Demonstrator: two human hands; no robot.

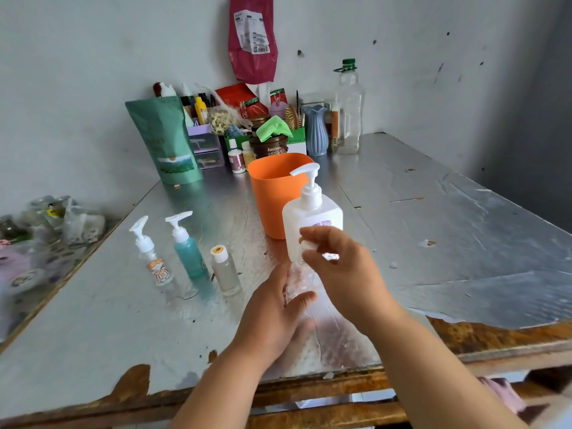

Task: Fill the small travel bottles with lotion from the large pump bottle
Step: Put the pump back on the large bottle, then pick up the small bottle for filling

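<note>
The large white pump bottle [311,212] stands upright at the table's middle, in front of an orange cup. My left hand [275,311] grips a small clear travel bottle [298,281] just below it. My right hand [340,264] is over that bottle's top, its fingers pinched on a small white cap [308,244]. To the left stand three more small bottles: a clear pump bottle with a cartoon label [154,258], a teal pump bottle [188,252], and a clear bottle with a white and yellow cap [225,270].
The orange cup [272,193] stands behind the pump bottle. At the back wall are a green pouch [164,140], a blue vase [315,131], a tall clear bottle [348,109] and several small containers. The foil-covered table [433,227] has a worn wooden front edge.
</note>
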